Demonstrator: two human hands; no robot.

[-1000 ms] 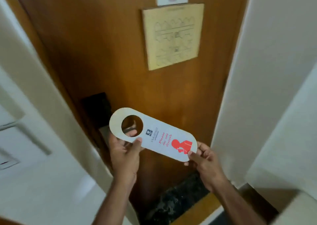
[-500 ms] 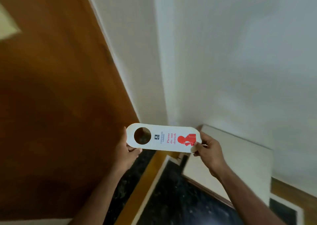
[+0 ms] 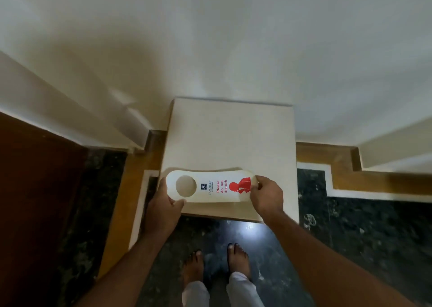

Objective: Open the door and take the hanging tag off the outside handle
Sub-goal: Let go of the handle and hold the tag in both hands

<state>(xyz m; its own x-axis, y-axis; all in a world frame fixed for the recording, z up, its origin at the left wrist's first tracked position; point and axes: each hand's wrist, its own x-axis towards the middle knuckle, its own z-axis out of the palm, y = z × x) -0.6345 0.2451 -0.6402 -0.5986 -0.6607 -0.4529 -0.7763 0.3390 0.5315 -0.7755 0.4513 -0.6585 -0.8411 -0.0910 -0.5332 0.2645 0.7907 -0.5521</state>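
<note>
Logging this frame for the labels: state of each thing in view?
door tag: off the handle, held flat over the white stand, slightly bowed
left hand: gripping the hole end
right hand: pinching the red-figure end
white stand: top bare
door: only an edge visible

We see white ledge (image 3: pixel 230 138) at centre, against white wall (image 3: pixel 210 37) at 12 o'clock. Dark marble floor (image 3: pixel 364 241) at 4 o'clock, wood strip (image 3: pixel 313 153) bordering it. Our bare feet (image 3: pixel 238 260) at 6 o'clock.
</note>
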